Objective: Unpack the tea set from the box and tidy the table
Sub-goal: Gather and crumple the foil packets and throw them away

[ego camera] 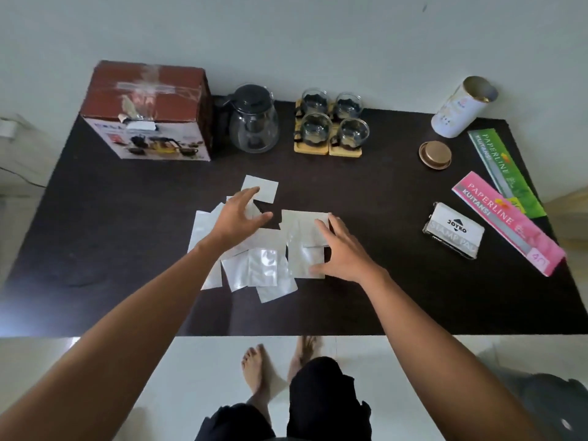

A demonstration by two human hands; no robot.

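Already the tea set is seen unpacked on the head view: teapot [253, 120] and four glass cups [332, 117] on wooden coasters are stood along the far edge of the dark surface [127, 237], just right of the box [149, 113], which is shut and taped on top.

What's left is judged to be the tidy-up. A loose scatter of white wrappers [261, 262] is spread mid-surface, overlapping each other, w/ one sheet [260, 188] lying apart toward the far side.

Left hand [238, 218] is held over the left part of the pile, fingers spread and grip open, nothing pinched; fingertips are pointed at the far sheet and are near its closer edge. Right hand [340, 253] is laid flat on the right stack of wrappers, palm down, grip also open, nothing held.

Key relation: the wrappers lie directly under and between both hands, so a gather inward from each side is what's called for. The far sheet is nearer the left hand. The pile's long axis runs roughly left-right.

Room: bare surface is left on the near side up to the front edge, and wide to the left. To the right, a stamp pad [453, 230], two receipt books [506, 218], a round lid [435, 155] and an open tin [461, 106] are kept well apart from the pile, so no snag is expected there.
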